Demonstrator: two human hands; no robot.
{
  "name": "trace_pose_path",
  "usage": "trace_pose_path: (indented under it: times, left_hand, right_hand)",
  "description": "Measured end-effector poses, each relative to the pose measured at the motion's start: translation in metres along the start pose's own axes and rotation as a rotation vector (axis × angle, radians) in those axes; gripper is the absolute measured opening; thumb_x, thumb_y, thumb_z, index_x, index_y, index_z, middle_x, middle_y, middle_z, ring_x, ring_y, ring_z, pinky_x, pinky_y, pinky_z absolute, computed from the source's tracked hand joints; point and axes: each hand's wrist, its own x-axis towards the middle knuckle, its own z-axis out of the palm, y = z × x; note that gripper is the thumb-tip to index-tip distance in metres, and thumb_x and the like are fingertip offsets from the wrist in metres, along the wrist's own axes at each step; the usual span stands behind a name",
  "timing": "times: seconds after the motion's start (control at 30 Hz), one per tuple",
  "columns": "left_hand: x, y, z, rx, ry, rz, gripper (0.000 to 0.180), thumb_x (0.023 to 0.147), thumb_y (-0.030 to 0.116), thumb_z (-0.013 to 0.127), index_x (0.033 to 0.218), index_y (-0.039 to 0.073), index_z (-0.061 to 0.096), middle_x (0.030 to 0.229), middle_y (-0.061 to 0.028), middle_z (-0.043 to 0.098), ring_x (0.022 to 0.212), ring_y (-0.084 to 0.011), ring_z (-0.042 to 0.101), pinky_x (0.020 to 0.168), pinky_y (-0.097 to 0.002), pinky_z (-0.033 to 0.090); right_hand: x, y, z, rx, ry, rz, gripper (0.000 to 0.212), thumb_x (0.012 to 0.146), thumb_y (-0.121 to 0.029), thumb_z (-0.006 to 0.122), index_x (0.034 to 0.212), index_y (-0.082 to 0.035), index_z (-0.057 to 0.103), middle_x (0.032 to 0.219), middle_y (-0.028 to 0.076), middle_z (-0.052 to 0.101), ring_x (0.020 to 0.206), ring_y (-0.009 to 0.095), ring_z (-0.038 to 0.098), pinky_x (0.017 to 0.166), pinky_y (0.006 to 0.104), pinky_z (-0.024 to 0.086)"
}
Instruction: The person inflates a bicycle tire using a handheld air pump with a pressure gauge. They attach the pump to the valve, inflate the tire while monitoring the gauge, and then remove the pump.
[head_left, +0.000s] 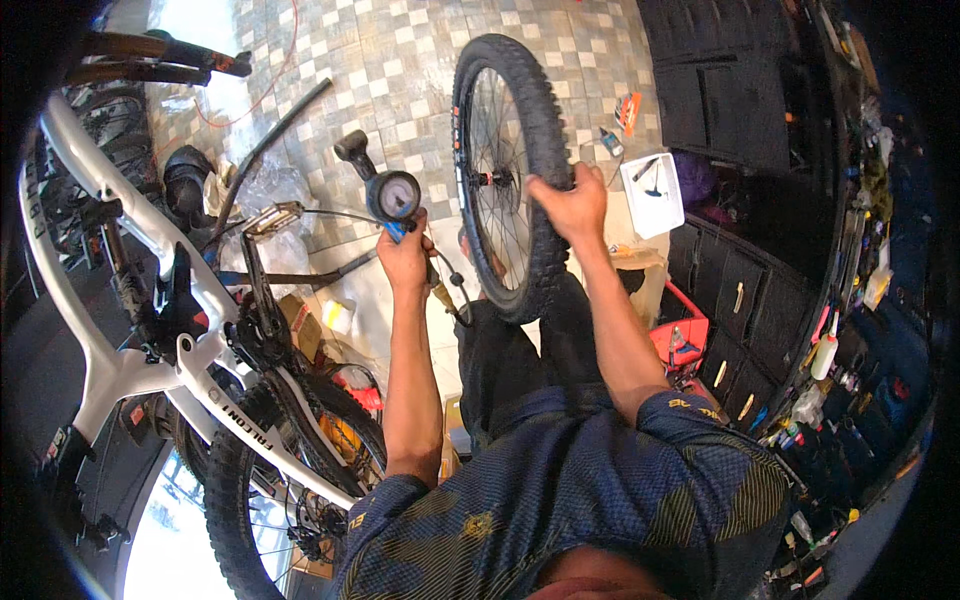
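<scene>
My left hand point(405, 262) is wrapped round the handle of a tyre inflator point(397, 197) with a round dial gauge. A hose with a brass-coloured fitting hangs below that hand, near my left knee. My right hand point(573, 208) grips the knobby black tyre of a bicycle wheel point(541, 120), thumb toward the spokes and fingers over the tread. The wheel stands upright in front of my legs, its lower part by my thighs. Whether the inflator's hose joins the wheel's valve I cannot tell.
A white bicycle frame point(190, 365) with a rear wheel stands close on my left. Plastic wrap and a black tube point(275, 135) lie on the tiled floor. To the right are a white tray point(655, 200) with tools, a red bin point(683, 330) and dark cabinets point(735, 270).
</scene>
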Motion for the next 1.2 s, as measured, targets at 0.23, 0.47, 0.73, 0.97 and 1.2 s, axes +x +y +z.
trace_pose_path:
  times: [0.23,0.47,0.73,0.97,1.2]
  left_hand:
    - [0.01,-0.003,0.039,-0.001,-0.036,-0.078,0.048,0.084,0.026,0.087,0.111,-0.004,0.061,0.111,-0.0163,0.068,0.101,-0.0279,0.068,0.075,-0.0449,0.066]
    - [0.018,-0.038,0.018,0.765,0.182,0.301,0.046,0.069,0.024,0.095,0.1,-0.003,0.072,0.09,-0.0077,0.074,0.078,-0.0147,0.064,0.077,-0.0323,0.052]
    - [0.052,-0.048,-0.04,0.705,0.22,0.396,0.045,0.074,0.016,0.09,0.109,-0.004,0.07,0.1,-0.0107,0.076,0.087,-0.0166,0.069,0.084,-0.0324,0.053]
    - [0.059,-0.034,-0.034,0.706,0.204,0.367,0.038,0.076,0.012,0.089,0.106,-0.005,0.071,0.1,-0.0088,0.076,0.089,-0.0141,0.069,0.085,-0.0304,0.053]
    - [0.067,-0.028,-0.036,0.768,0.192,0.301,0.042,0.076,0.017,0.091,0.107,-0.004,0.071,0.102,-0.0106,0.077,0.09,-0.0171,0.071,0.087,-0.0318,0.054]
  right_hand:
    - [-0.076,0.012,0.056,-0.14,-0.173,-0.134,0.07,0.067,-0.048,0.086,0.103,0.004,0.057,0.108,0.025,0.053,0.098,0.044,0.06,0.082,0.0543,0.052]
    - [-0.121,0.113,0.087,0.384,-0.729,-0.046,0.057,0.1,-0.027,0.056,0.151,-0.004,0.044,0.145,0.022,0.045,0.129,0.033,0.048,0.107,0.041,0.041]
    - [-0.079,0.158,0.136,0.983,-1.046,0.531,0.02,0.102,-0.011,0.06,0.12,-0.001,0.065,0.105,0.009,0.072,0.085,0.018,0.074,0.069,0.0277,0.057]
    - [-0.086,0.146,0.204,1.057,-1.265,0.449,0.017,0.099,-0.007,0.065,0.113,0.002,0.067,0.11,0.013,0.073,0.093,0.02,0.074,0.077,0.0296,0.061]
    - [-0.077,0.125,0.208,0.998,-1.413,0.609,0.02,0.099,-0.011,0.067,0.115,-0.001,0.065,0.109,0.011,0.074,0.097,0.018,0.074,0.073,0.0274,0.059]
